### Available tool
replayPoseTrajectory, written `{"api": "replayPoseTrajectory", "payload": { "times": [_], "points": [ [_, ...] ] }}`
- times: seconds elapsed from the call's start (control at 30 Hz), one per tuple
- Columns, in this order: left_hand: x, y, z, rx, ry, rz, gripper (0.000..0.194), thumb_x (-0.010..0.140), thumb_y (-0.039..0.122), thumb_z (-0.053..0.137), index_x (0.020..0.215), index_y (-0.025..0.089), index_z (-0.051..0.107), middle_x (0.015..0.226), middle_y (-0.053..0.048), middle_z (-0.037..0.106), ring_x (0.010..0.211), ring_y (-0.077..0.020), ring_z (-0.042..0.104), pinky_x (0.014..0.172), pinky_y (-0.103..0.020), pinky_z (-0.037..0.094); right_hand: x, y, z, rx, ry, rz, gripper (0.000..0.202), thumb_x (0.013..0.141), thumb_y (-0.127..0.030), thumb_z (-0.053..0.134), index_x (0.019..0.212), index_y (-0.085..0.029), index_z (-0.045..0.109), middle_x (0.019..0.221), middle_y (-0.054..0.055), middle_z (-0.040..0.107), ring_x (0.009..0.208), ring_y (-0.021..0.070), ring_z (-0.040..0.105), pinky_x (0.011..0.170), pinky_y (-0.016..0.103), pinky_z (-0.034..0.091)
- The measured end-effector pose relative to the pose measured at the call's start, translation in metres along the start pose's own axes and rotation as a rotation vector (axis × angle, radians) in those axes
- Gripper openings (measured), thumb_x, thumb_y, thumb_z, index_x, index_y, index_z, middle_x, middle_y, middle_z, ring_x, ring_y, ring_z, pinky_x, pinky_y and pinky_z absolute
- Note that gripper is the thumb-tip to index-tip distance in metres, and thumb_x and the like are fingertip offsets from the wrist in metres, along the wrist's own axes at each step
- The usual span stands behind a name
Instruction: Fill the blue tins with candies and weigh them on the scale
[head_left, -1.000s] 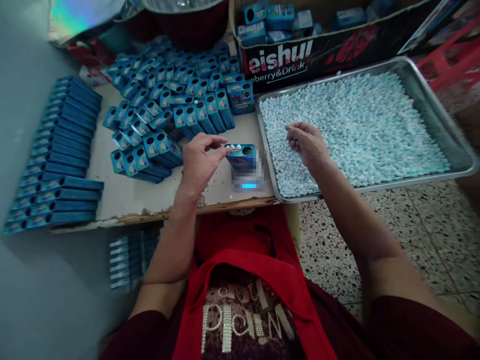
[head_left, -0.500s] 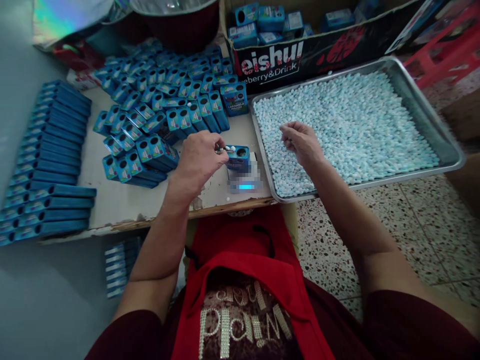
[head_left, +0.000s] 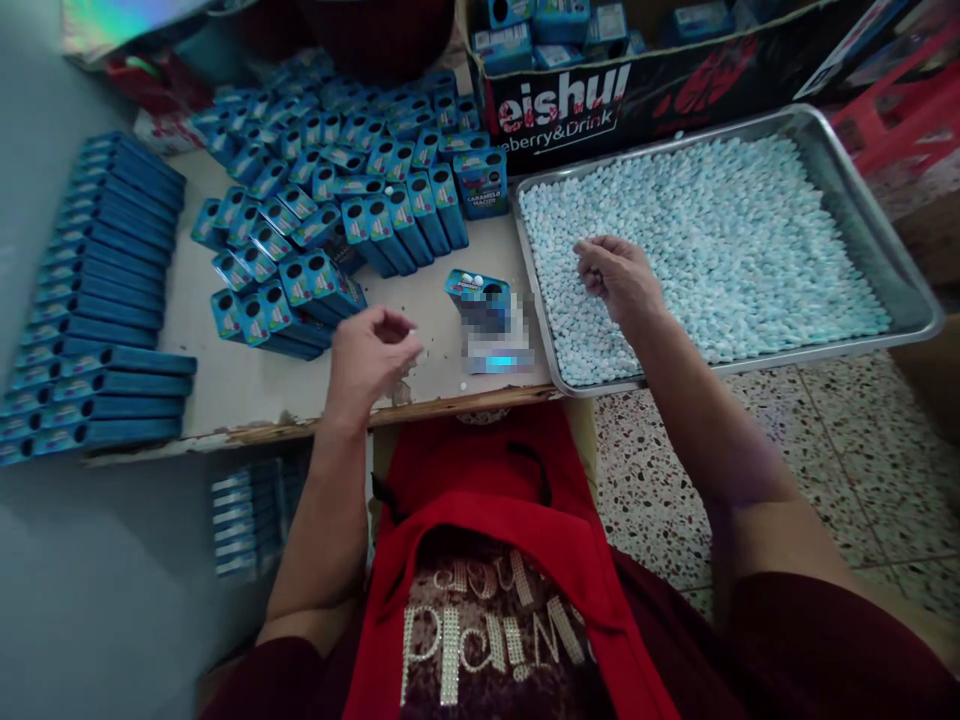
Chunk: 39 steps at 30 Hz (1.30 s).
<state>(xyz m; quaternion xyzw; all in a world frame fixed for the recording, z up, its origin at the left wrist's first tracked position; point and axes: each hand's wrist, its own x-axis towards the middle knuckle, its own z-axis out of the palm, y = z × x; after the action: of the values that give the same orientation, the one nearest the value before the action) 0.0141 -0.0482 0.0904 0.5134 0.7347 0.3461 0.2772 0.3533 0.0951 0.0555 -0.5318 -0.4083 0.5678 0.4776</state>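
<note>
Head view: a blue box (head_left: 480, 290) stands between left hand (head_left: 375, 350) and tray (head_left: 862, 230).

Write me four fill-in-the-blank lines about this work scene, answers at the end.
The hand over the metal tray is the person's ____ one.
The small box between the metal tray and left hand is coloured ____.
The apron is coloured ____.
The black carton reads "berry&____".
Missing words: right; blue; red; Drink.

A small, makeshift workshop, it seems.
Dozens of blue boxes (head_left: 105, 240) crowd a worn, chipped table (head_left: 214, 390) beside a metal tray (head_left: 866, 235) spread with pale pellets (head_left: 712, 250); a printed carton (head_left: 645, 100) behind holds more boxes (head_left: 559, 22), and the floor (head_left: 660, 480) is speckled tile.
</note>
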Motion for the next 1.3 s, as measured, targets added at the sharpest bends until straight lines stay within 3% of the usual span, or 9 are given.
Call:
{"api": "replayPoseTrajectory", "payload": {
  "times": [0.07,0.13,0.33,0.53,0.63,0.77,0.97,1.17,1.3],
  "points": [
    [-0.017,-0.018,0.007,-0.115,-0.17,-0.206,0.02,0.067,0.033,0.074,0.084,0.023,0.072,0.072,-0.003,0.074,0.068,-0.0231,0.074,0.068,-0.034,0.062,0.001,0.0,0.0,0.013,0.006,-0.019,0.036,0.098,-0.031,0.097,0.083,-0.023,0.064,0.066,-0.005,0.059,0.055,0.0076,0.043,0.047,0.017,0.031],
    [-0.03,-0.03,0.017,-0.155,-0.291,-0.268,0.022,0.068,0.036,0.069,0.085,0.023,0.069,0.076,-0.003,0.075,0.066,-0.0216,0.073,0.068,-0.033,0.062,0.0,-0.002,0.0,0.004,-0.003,-0.076,0.04,0.1,-0.038,0.098,0.084,-0.025,0.064,0.067,-0.005,0.056,0.056,0.0085,0.041,0.049,0.018,0.032],
    [-0.034,-0.034,0.038,-0.074,-0.375,-0.127,0.021,0.083,0.03,0.065,0.092,0.023,0.082,0.068,-0.001,0.067,0.068,-0.0227,0.067,0.07,-0.033,0.055,-0.022,-0.026,0.018,-0.171,-0.072,-0.337,0.037,0.106,-0.045,0.091,0.085,-0.028,0.065,0.07,-0.004,0.047,0.062,0.0147,0.037,0.056,0.03,0.034],
    [-0.031,-0.041,0.041,-0.031,-0.447,-0.077,0.02,0.096,0.031,0.072,0.103,0.02,0.088,0.075,-0.005,0.076,0.071,-0.0247,0.075,0.074,-0.034,0.058,-0.047,-0.064,0.07,-0.653,-0.409,-0.555,0.011,0.103,-0.034,0.087,0.097,-0.027,0.081,0.072,-0.002,0.053,0.073,0.0189,0.046,0.071,0.036,0.038],
    [-0.03,-0.045,0.042,-0.021,-0.457,-0.021,0.015,0.095,0.031,0.078,0.095,0.021,0.089,0.084,-0.007,0.081,0.076,-0.0253,0.075,0.08,-0.037,0.06,-0.043,-0.07,0.09,-0.809,-0.516,-0.56,0.006,0.102,-0.032,0.085,0.102,-0.026,0.084,0.071,-0.002,0.054,0.076,0.02,0.049,0.074,0.038,0.037],
    [-0.027,-0.047,0.05,0.043,-0.413,0.103,0.004,0.088,0.025,0.086,0.085,0.024,0.089,0.099,-0.01,0.085,0.098,-0.0299,0.078,0.1,-0.042,0.063,-0.033,-0.068,0.103,-0.889,-0.534,-0.556,0.007,0.102,-0.031,0.083,0.104,-0.024,0.086,0.07,-0.002,0.051,0.077,0.0205,0.048,0.074,0.039,0.035],
    [-0.03,-0.048,0.059,0.281,-0.434,0.25,0.009,0.093,0.02,0.081,0.089,0.023,0.088,0.1,-0.013,0.083,0.095,-0.0309,0.077,0.094,-0.042,0.061,-0.027,-0.062,0.107,-0.93,-0.529,-0.531,0.009,0.097,-0.029,0.089,0.104,-0.023,0.088,0.073,-0.002,0.054,0.077,0.0199,0.05,0.075,0.039,0.035],
    [-0.032,-0.05,0.05,0.225,-0.422,0.196,0.01,0.082,0.015,0.079,0.083,0.023,0.084,0.093,-0.01,0.081,0.09,-0.0295,0.077,0.091,-0.04,0.06,-0.026,-0.059,0.107,-0.928,-0.532,-0.506,0.014,0.096,-0.036,0.092,0.101,-0.024,0.087,0.071,-0.002,0.053,0.076,0.0196,0.05,0.073,0.039,0.037],
    [-0.029,-0.056,0.04,-0.113,-0.39,-0.005,0.011,0.074,0.029,0.081,0.083,0.022,0.083,0.08,-0.006,0.079,0.077,-0.0244,0.072,0.076,-0.035,0.06,-0.025,-0.063,0.105,-0.839,-0.535,-0.48,0.014,0.1,-0.038,0.09,0.098,-0.025,0.084,0.072,-0.001,0.053,0.075,0.0197,0.047,0.073,0.038,0.037]
  ]
}}
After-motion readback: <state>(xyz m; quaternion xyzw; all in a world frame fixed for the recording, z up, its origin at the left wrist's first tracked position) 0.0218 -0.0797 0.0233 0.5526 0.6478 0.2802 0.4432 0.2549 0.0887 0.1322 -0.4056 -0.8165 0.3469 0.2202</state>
